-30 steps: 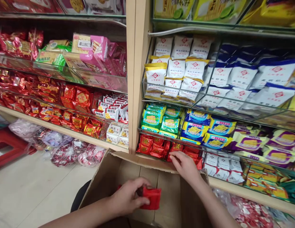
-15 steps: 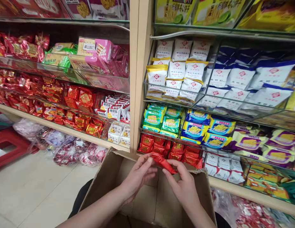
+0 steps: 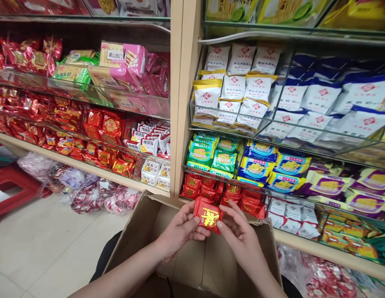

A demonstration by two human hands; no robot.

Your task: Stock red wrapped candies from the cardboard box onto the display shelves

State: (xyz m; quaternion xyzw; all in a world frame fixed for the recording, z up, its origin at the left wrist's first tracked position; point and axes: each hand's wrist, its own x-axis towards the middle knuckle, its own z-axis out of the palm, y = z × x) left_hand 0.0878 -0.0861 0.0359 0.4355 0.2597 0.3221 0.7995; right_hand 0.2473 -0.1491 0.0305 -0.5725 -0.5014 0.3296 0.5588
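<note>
A: Where's the red packet?
B: Up between the two hands, above the far part of the cardboard box, its yellow lettering facing the wearer.

A: And the grip?
B: The left hand grips the left edge, thumb on the front, fingers behind. The right hand pinches the right edge, thumb at the lower corner.

A: What makes for good handling here?
B: A light, even hold at the edges, I'd say. Squeezing the middle might crush whatever is inside, and fingertips at the rim leave the print readable.

A: What about the containers?
B: The box stands open below; the forearms hide its near end, so I can't tell what lies there. Beyond it, a low clear-fronted compartment holds similar red packets. Green packets fill one above, blue packets beside them, and white packets sit lower right.
</note>
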